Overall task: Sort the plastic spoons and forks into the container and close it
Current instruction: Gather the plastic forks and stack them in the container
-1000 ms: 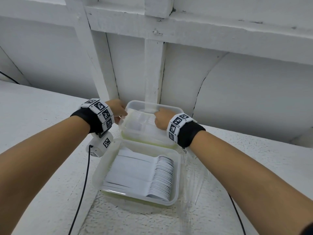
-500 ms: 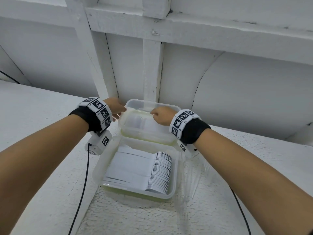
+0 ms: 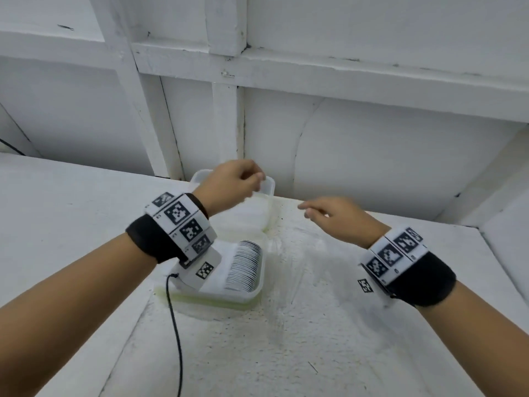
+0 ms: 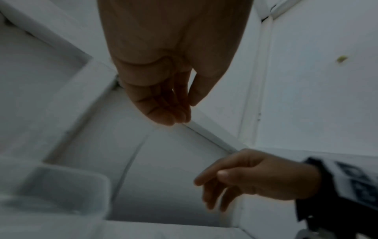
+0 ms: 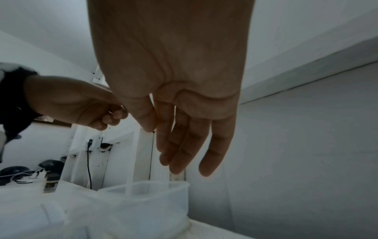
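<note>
White rough-textured counter [image 3: 257, 353], white panelled wall behind. No readable writing; only black-and-white marker squares on your wristbands. Your left hand [image 3: 229, 184] above container [image 3: 252, 293], fingers loosely curled, empty. Your right hand [image 3: 337, 219] beside it, fingers relaxed, nothing held. Translucent container open, spoons [image 3: 246, 265] stacked inside.

The head view is bright and evenly lit, white surfaces nearly washed out, straight beams bowing toward the edges. Both wrist views are dim and grey – the left hand [image 4: 163, 77] smeared by motion blur, the container [image 4: 61, 194] below it soft and out of focus; the right hand [image 5: 174, 90] is sharper, palm in shadow
</note>
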A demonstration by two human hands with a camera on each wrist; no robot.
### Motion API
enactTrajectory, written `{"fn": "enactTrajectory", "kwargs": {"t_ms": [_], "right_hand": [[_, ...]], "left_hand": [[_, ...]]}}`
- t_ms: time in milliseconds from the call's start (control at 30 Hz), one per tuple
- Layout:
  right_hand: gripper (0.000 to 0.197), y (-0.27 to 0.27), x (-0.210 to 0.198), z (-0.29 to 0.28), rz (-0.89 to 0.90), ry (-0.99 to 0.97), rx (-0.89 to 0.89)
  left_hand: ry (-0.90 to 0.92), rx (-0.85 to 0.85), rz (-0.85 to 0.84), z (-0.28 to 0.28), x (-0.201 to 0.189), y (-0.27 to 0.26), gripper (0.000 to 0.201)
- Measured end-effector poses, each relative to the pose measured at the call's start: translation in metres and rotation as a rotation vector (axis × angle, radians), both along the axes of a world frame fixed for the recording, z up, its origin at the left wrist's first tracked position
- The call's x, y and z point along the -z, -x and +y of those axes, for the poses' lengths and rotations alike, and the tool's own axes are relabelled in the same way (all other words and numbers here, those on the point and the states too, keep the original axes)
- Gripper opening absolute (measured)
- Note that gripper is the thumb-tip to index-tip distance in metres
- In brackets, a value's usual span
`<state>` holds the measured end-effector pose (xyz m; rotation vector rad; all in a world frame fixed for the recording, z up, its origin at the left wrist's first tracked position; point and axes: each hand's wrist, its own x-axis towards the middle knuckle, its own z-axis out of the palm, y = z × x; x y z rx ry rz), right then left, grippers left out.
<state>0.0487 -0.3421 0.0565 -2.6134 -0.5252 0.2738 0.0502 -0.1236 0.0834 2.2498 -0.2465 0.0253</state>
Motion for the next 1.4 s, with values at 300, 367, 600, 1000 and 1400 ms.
{"fn": "enactTrajectory", "kwargs": {"t_ms": [300,367,600,1000,1400], "right_hand": [[0.031,0.073,0.042,-0.059,0.104,-0.017,0.100],[0.031,0.085,0.048,-0.067,0.131,-0.044,0.127],[0.030,0.110,0.059,-0.083,0.195,-0.114,0.205],[0.027,0.128,0.072,-0.084,0.225,-0.181,0.202],[0.029,0.097,0.060,-0.045,0.279,-0.111,0.162]], "left_hand": [[-0.422,0.373,0.289,-0.101,0.072,0.054,0.030],[-0.601,0.420,0.366,-0.107,0.092,0.058,0.035],[-0.891,0.289,0.360,-0.117,0.117,0.064,0.032],[-0.733,0.158,0.537,-0.126,0.101,0.066,0.027],[-0.176,0.002,0.780,-0.061,0.077,0.113,0.014]]}}
